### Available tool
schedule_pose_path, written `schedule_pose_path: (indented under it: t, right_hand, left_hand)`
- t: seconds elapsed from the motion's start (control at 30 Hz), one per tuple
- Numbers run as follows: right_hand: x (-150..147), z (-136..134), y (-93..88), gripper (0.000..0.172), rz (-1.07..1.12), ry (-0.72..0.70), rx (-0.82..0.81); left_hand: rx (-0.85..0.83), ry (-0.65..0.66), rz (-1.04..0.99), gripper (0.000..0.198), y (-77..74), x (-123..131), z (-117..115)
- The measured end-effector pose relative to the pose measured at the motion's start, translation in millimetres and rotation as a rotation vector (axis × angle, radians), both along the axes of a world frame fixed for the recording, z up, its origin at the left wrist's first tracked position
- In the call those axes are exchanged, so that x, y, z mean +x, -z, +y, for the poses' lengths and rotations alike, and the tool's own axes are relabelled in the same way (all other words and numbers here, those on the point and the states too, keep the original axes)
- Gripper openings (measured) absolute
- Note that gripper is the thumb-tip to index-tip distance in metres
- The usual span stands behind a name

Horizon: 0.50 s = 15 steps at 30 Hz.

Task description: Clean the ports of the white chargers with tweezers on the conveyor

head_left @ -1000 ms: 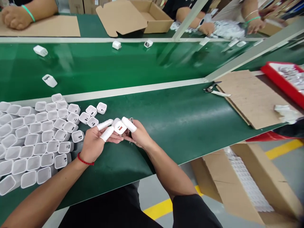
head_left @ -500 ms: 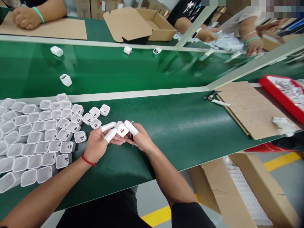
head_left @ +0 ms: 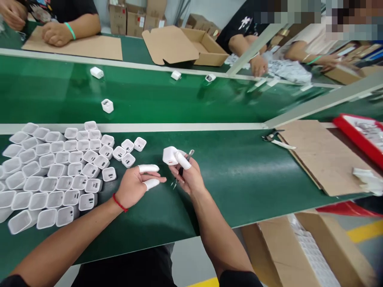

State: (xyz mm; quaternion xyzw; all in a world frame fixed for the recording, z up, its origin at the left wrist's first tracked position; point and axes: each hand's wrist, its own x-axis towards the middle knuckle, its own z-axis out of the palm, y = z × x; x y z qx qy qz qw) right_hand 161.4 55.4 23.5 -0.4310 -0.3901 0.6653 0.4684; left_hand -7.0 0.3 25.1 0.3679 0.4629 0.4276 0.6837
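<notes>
From the head camera, looking down at the green table (head_left: pixel 239 167), the person's right hand (head_left: pixel 188 177) is raised just off the surface with a small white charger (head_left: pixel 170 155) pinched at the tips of its fingers (head_left: pixel 182 160), one of which wears a white rubber cot. The same hand also has a thin pair of tweezers (head_left: pixel 182 169) tucked against the palm, the metal end poking out past the knuckles. The charger sits above the table, right of the big cluster of white chargers (head_left: pixel 56 171) and apart from it.

The left hand (head_left: pixel 136 187) rests low over the table beside the right hand, palm half up, its fingers (head_left: pixel 149 168) loosely spread and holding nothing; two of them wear white cots. A red string bracelet (head_left: pixel 119 203) circles that wrist.

To the left the cluster of chargers stands in rough rows, open ends up. Beyond a pale rail runs the conveyor belt (head_left: pixel 167 99), with a few single chargers (head_left: pixel 107 105) lying on it, well apart. On the right of the table lies a cardboard sheet (head_left: pixel 323 159), with cutters (head_left: pixel 273 137) at its near corner and a red tray (head_left: pixel 356 133) at the far edge. Across the belt other people's hands (head_left: pixel 55 38) rest on cardboard, near an open carton (head_left: pixel 191 46).
</notes>
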Motion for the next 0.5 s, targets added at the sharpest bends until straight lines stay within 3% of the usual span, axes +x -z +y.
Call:
schedule_pose_path:
  t: [0.13,0.23,0.37,0.5]
  right_hand:
    - [2.1,10.3,8.8,0.044,-0.102,0.109,-0.016]
    - [-6.0,31.2,11.3,0.051,-0.247,0.137,-0.021]
    - [-23.4,84.9,11.6,0.063,-0.551,0.121,0.131]
    - [-29.2,147.3,17.7,0.062,-1.042,0.184,0.381]
  left_hand:
    - [0.090,0.216,0.253,0.007,18.4,8.3,-9.4]
    - [0.161,0.286,0.327,0.010,33.1,11.8,-10.2]
    - [0.309,0.396,0.417,0.012,41.5,13.5,-6.3]
    - [0.388,0.493,0.508,0.004,35.6,8.0,-5.1]
